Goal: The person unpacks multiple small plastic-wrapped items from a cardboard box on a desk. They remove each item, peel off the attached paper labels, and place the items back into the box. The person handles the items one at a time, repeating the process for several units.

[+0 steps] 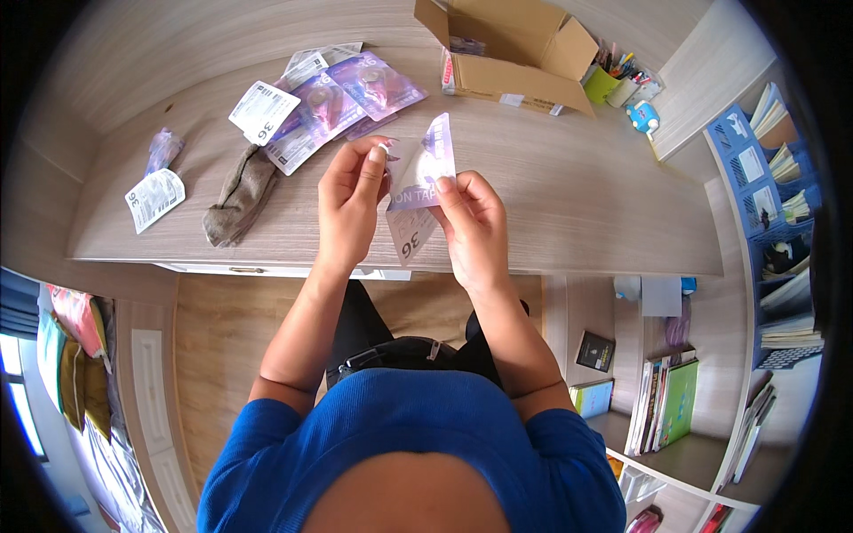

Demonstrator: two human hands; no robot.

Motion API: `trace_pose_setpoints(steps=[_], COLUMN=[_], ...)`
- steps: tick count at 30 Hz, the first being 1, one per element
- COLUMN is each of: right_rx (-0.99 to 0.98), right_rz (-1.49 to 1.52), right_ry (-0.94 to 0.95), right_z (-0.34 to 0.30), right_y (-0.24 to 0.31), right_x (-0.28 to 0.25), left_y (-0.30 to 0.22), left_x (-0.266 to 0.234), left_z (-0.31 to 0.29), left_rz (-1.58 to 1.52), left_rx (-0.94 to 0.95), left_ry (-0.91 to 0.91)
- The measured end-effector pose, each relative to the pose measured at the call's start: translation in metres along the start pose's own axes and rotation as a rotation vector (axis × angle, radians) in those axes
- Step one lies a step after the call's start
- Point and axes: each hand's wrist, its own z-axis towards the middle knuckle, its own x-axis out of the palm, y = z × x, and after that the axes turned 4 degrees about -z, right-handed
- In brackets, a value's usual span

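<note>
My right hand [473, 213] pinches a folded purple-and-white packaging card [423, 178] between thumb and fingers, above the front part of the desk. The card stands upright, its creased lower part angled down. Close to the card's left side, my left hand [351, 195] is closed, thumb against forefinger. Something small and pale shows at those fingertips, too small to name. To the left, a grey-brown sock-like cloth item [238, 197] lies on the desk. Behind it are several overlapping purple packs [373, 86] and a white label card [264, 111].
An open cardboard box [506, 82] stands at the back, beside a green pen holder [601, 84] and a small blue toy [642, 117]. A crumpled purple wrapper [163, 151] and a white label [155, 199] lie far left. Shelves with blue file holders [745, 169] rise on the right.
</note>
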Motion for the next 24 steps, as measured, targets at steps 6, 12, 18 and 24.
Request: trace_pose_setpoints(steps=[6,12,18,24], right_rx=[-0.201,-0.594,-0.594,-0.507], right_rz=[-0.449,-0.644,-0.676,-0.560], right_ry=[-0.047,0.004,0.167,0.168], right_z=[-0.006,-0.002,-0.002,-0.003], right_y=[0.010,0.013,0.013,0.005], right_x=[0.001,0.000,-0.004,-0.004], left_y=[0.007,0.005,0.003,0.011], left_x=[0.000,-0.001,-0.015,-0.017], left_z=[-0.004,-0.010,-0.005,-0.007], left_rz=[0.269,0.359,0.163,0.156], left_rx=[0.124,0.028,-0.210,-0.214], left_ry=[0.163,0.176,0.247,0.227])
